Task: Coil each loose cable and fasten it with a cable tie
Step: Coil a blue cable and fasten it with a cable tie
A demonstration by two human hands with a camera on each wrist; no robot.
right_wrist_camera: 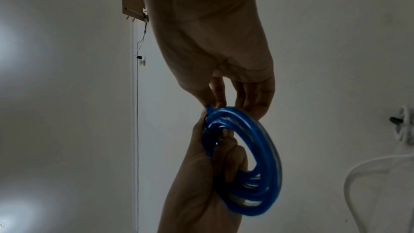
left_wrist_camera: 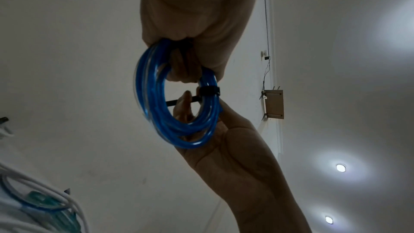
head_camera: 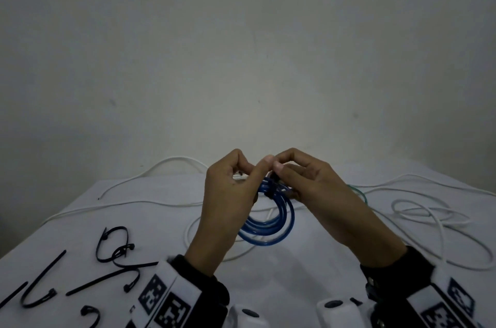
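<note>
Coiled cable held up above the table, at centre, between both hands: left hand on its left side, right hand on its right, fingertips meeting over the top of the coil. Cable tie wrapped round the coil's strands near the top, beside the fingers. Loose cable ties lie on the table at near left. Loose cables spread on the table to the right and behind the hands.
</note>
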